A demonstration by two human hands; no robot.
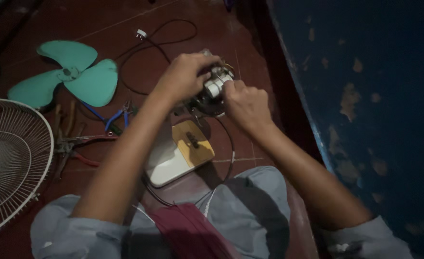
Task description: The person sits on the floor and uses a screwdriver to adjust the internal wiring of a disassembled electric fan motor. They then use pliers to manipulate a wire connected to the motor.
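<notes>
Dark metal and white plastic sit between your two hands: the fan motor (211, 93), held up above the fan base (178, 153), with its white part (216, 85) at the top. Your left hand (185, 76) comes over the motor from its left, fingers curled and closed around the upper housing. Your right hand (245, 103) meets it from the right, fingertips pinched together on the white part. Both hands touch the motor, one on each side; the right one is nearer the white part, which lies just up and left of its knuckles. How the motor's long axis runs you cannot tell, since your hands cover most of it.

Below the motor the base lies on the dark red floor (125, 19), a white body with a yellow switch panel. A black cord (168, 33) loops away behind the motor and ends in a plug (141, 34). Left of the motor lies a teal blade (68, 76); nearer, blue-handled pliers (118, 115); below those, red-handled ones (75, 146). Far left rests a white wire grille (10, 158). Right of the motor rises a dark blue wall (365, 72) with flaking paint, close by, so room on that side is tight. Light is dim.
</notes>
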